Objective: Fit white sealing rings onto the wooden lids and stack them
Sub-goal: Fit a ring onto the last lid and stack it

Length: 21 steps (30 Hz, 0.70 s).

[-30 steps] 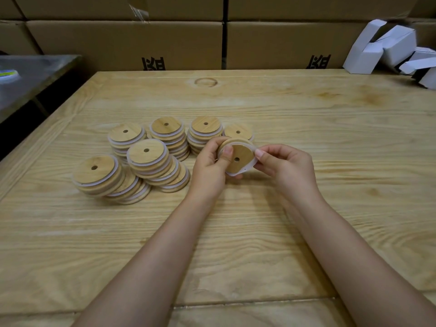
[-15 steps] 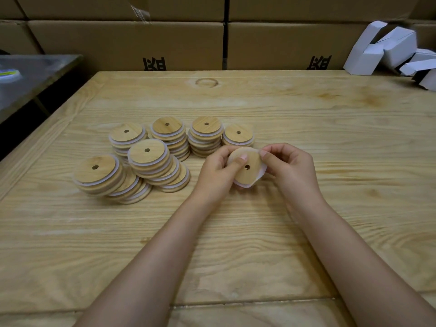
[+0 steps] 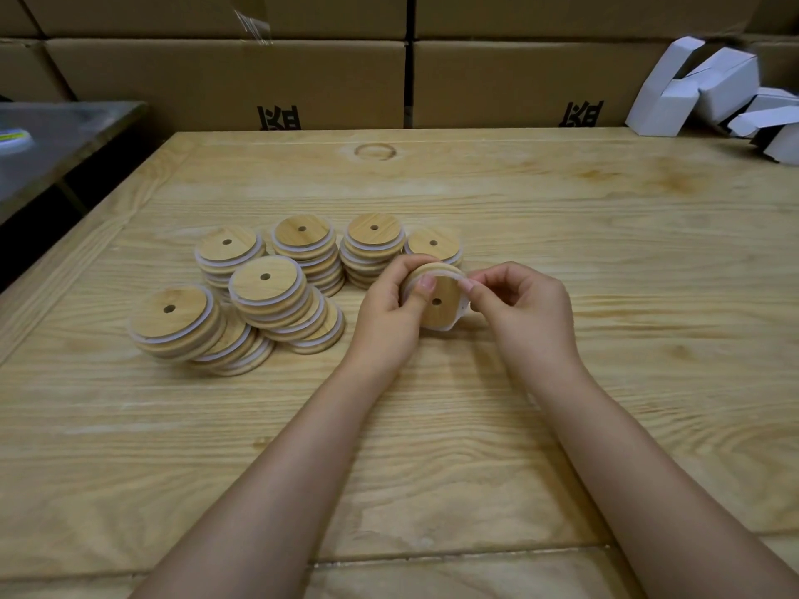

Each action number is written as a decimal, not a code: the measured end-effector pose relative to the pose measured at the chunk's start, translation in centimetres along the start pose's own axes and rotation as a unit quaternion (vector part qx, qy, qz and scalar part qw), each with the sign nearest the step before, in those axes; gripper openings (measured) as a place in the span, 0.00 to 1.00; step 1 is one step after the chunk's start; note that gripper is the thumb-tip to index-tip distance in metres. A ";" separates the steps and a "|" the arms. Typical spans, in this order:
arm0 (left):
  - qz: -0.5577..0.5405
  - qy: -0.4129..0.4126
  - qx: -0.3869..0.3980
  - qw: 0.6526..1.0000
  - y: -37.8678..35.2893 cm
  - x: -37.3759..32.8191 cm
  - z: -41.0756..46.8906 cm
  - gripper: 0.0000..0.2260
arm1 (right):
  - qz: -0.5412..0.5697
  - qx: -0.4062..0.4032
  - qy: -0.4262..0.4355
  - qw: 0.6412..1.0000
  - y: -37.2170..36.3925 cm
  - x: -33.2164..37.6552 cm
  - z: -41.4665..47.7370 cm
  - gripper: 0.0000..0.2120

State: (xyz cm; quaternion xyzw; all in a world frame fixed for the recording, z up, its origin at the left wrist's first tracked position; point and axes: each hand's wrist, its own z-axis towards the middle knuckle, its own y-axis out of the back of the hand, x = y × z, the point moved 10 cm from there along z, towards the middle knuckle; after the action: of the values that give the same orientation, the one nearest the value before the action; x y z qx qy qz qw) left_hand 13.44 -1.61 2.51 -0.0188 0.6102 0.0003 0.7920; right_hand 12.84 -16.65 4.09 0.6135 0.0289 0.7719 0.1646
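Cartons (image 3: 225, 80) behind table (image 3: 562, 218): black print (image 3: 279, 118) unreadable. Left hand (image 3: 385, 313) grips lid (image 3: 443, 312); right hand (image 3: 527, 313) pinches white ring (image 3: 452, 275).

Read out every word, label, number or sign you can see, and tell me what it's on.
Black printed mark on the left brown cardboard box: partly hidden behind the pale wooden table, unreadable.
Matching black mark on the right brown cardboard box: unreadable too.
Yellowish label on a round thing on the grey metal table: too blurred.
Stacked round wooden lids, white folded cartons: no print visible.
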 end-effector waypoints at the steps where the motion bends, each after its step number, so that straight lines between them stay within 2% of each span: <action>1: -0.003 0.001 -0.001 1.000 0.1 0.1 0.0 0.06 | 0.003 0.002 -0.009 1.000 0.0 -0.1 0.1 0.07; 4: -0.031 0.022 -0.005 0.999 0.3 0.7 0.1 0.05 | 0.018 0.011 -0.026 0.999 -0.3 -0.3 0.3 0.07; 8: -0.056 0.053 -0.019 0.997 0.7 1.4 0.2 0.09 | 0.022 0.024 -0.026 0.999 -0.6 0.0 0.3 0.08; 15: -0.075 0.078 -0.031 0.994 0.9 1.6 0.2 0.07 | 0.028 0.043 -0.010 0.999 -1.0 0.2 0.2 0.06; 21: -0.125 0.102 -0.031 0.986 1.0 1.9 0.2 0.05 | -0.046 0.006 0.028 0.999 -0.9 0.7 -0.5 0.09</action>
State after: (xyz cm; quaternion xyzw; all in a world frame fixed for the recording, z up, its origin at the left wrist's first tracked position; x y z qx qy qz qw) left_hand 14.08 -0.69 0.71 -0.1194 0.6804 -0.0812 0.7185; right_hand 12.46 -15.56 4.38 0.5908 0.0660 0.7799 0.1957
